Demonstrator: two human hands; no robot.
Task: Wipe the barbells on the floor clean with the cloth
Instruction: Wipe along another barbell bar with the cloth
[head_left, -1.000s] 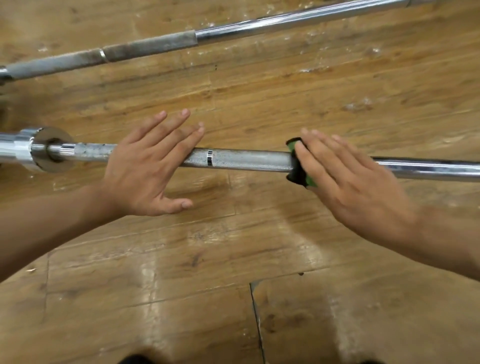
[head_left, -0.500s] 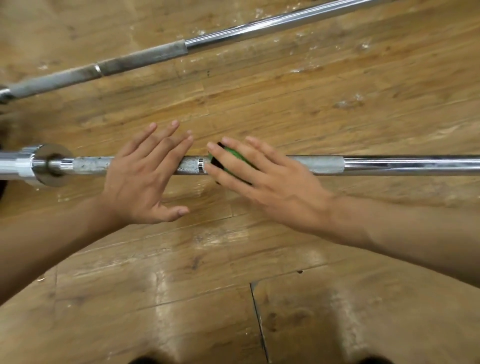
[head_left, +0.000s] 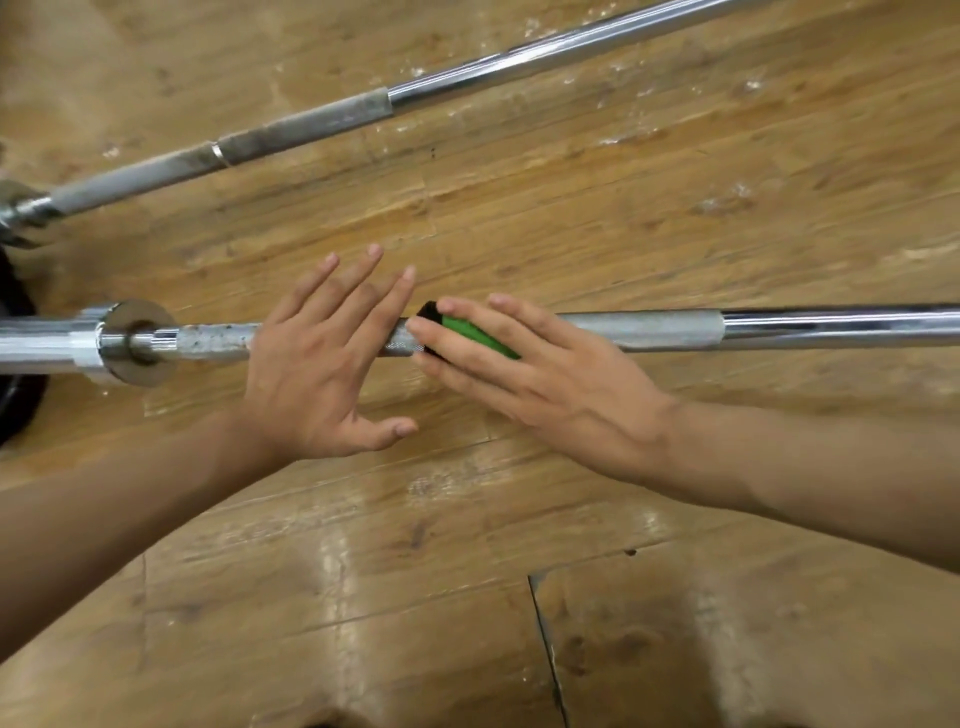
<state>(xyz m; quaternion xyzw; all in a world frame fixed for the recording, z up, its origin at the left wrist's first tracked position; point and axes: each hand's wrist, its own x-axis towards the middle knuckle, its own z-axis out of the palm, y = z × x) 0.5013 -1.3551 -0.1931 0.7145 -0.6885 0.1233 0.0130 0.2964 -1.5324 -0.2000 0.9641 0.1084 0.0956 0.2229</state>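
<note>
A steel barbell lies across the wooden floor from left to right, its collar at the left. My left hand rests flat on its knurled shaft with straight, spread fingers. Just to the right, my right hand presses a green and black cloth onto the shaft with straight fingers. The cloth is mostly hidden under those fingers. The fingertips of the two hands nearly meet.
A second barbell lies diagonally across the floor behind, its collar at the left edge. A black weight plate shows at the far left. White specks dot the floorboards near the far bar.
My right hand has slid the cloth leftward along the shaft, from well right of the ring mark up to my left hand's fingertips. The left hand has stayed flat on the bar.
</note>
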